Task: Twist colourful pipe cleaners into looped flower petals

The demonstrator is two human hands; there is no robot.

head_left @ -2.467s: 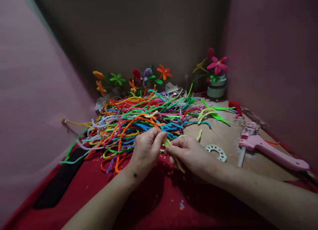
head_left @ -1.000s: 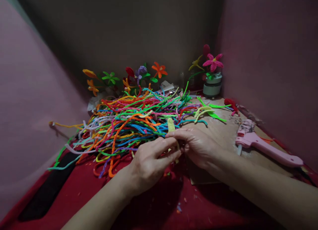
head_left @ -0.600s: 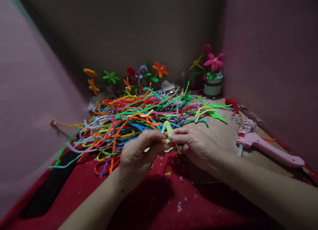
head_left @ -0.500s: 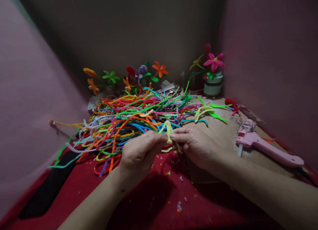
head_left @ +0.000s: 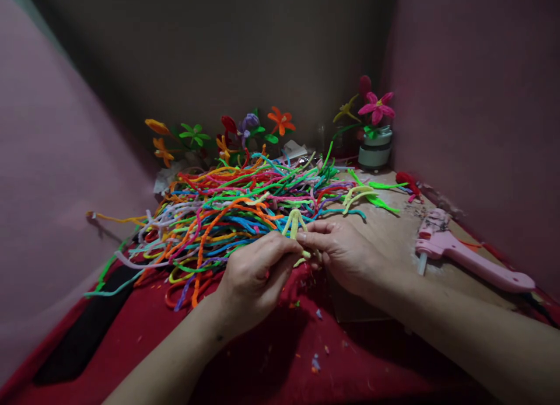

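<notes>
Between my two hands is a pale yellow pipe cleaner, bent into several narrow strands that meet at a peak. My left hand pinches its lower part from the left, fingertips close to the other hand. From the right, my right hand grips it between thumb and fingers. Short yellow ends poke out below the fingertips. Just behind the hands lies a large heap of multicoloured pipe cleaners.
A pink glue gun rests on a brown board at the right, near green and yellow pieces. Pipe-cleaner flowers line the back, with a jar at the right. Scraps dot the red cloth; a black strip lies left.
My left hand has shifted slightly right and down, its fingertips now lower on the yellow pipe cleaner. The bent strands stand more upright and spread. My right hand has hardly moved.
</notes>
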